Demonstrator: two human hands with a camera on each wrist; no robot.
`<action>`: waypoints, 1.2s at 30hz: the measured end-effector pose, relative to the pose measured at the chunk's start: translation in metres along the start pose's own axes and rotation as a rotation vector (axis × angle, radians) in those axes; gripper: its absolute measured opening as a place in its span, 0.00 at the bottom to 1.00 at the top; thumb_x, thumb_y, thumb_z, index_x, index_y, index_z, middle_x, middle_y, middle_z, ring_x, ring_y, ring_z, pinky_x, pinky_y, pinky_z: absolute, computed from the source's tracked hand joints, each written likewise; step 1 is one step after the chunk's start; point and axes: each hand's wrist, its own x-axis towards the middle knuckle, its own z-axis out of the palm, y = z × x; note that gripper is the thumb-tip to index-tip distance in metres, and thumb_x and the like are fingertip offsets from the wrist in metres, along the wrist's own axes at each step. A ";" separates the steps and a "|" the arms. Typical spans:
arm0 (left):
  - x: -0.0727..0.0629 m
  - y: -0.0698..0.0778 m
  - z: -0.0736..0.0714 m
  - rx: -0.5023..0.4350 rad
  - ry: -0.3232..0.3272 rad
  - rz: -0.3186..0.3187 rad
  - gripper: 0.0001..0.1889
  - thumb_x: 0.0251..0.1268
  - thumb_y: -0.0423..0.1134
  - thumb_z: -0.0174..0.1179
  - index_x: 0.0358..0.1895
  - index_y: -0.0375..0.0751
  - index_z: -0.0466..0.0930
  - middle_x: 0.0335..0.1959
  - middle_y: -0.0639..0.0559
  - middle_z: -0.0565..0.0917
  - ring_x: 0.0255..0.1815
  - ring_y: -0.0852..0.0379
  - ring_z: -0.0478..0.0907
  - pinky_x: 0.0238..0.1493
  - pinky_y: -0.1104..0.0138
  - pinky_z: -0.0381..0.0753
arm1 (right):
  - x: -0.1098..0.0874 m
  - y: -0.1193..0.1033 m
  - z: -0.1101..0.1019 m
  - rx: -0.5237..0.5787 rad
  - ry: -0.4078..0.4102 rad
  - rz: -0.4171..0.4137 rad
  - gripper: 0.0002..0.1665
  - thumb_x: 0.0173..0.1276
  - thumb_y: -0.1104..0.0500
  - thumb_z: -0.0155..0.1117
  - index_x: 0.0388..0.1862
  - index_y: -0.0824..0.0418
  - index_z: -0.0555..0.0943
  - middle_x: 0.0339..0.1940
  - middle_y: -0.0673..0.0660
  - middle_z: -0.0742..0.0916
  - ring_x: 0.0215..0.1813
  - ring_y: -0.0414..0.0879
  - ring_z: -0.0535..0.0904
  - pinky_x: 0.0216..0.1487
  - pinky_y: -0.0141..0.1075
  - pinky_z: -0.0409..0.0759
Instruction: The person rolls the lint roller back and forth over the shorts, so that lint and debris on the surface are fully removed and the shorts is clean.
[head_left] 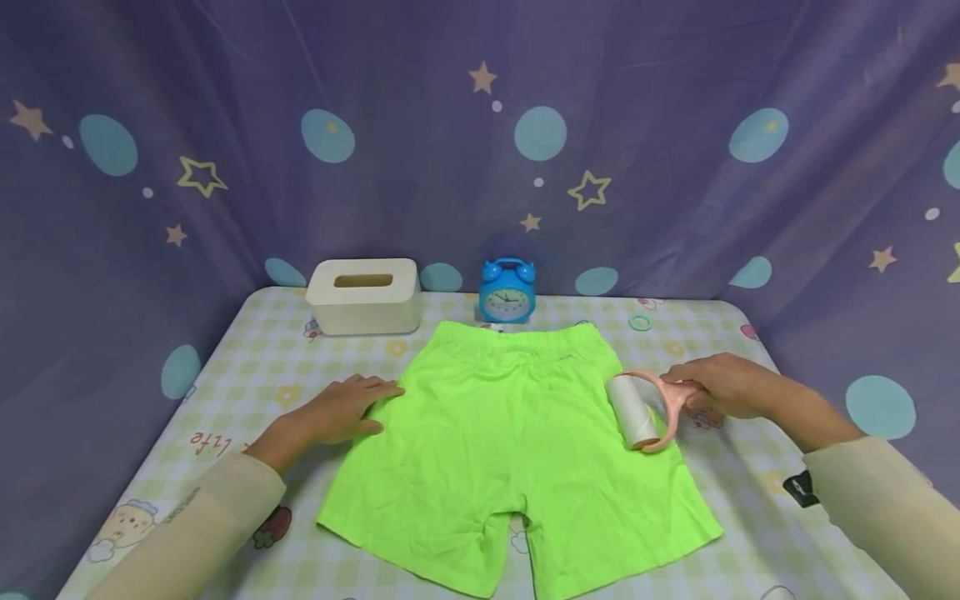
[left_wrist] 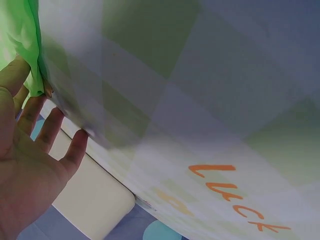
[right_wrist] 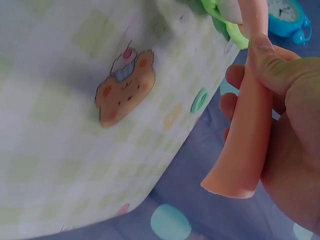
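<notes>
Bright green shorts (head_left: 480,417) lie spread on the table, waistband at the far side. At their left edge, my left hand (head_left: 341,408) rests with fingers extended, touching the fabric. In the left wrist view, that hand (left_wrist: 42,135) has its thumb against a fold of the green shorts (left_wrist: 22,35) and fingertips on the tablecloth. My right hand (head_left: 723,385) grips the pink handle of a lint roller (head_left: 633,412), whose white roll lies on the right side of the shorts. The right wrist view shows the fingers and thumb wrapped round the handle (right_wrist: 242,135).
Behind the shorts stand a cream tissue box (head_left: 366,300) on the left and a blue alarm clock (head_left: 507,292) in the middle. A small green ring (head_left: 640,322) lies at the back right. By the right sleeve is a black item (head_left: 801,489), partly hidden.
</notes>
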 end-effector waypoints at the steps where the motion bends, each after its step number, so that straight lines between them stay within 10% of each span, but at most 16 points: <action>1: 0.000 0.000 0.000 0.001 0.001 0.000 0.33 0.70 0.45 0.66 0.76 0.48 0.68 0.74 0.42 0.71 0.71 0.33 0.69 0.62 0.33 0.69 | 0.002 -0.002 0.001 -0.001 -0.002 -0.010 0.23 0.68 0.59 0.71 0.61 0.47 0.83 0.43 0.45 0.89 0.34 0.35 0.80 0.38 0.34 0.74; 12: -0.001 0.002 -0.001 0.007 0.006 0.000 0.33 0.69 0.45 0.66 0.76 0.48 0.68 0.74 0.42 0.71 0.71 0.33 0.69 0.61 0.34 0.70 | 0.022 -0.031 0.015 -0.051 0.050 -0.144 0.26 0.65 0.62 0.74 0.60 0.45 0.82 0.48 0.45 0.89 0.43 0.41 0.85 0.40 0.37 0.79; 36: -0.003 0.002 -0.001 0.003 0.025 0.026 0.33 0.70 0.44 0.66 0.75 0.47 0.68 0.72 0.42 0.73 0.69 0.34 0.70 0.61 0.36 0.71 | 0.061 -0.105 0.037 0.012 -0.010 -0.143 0.24 0.70 0.57 0.69 0.64 0.49 0.80 0.46 0.46 0.89 0.44 0.44 0.85 0.38 0.35 0.78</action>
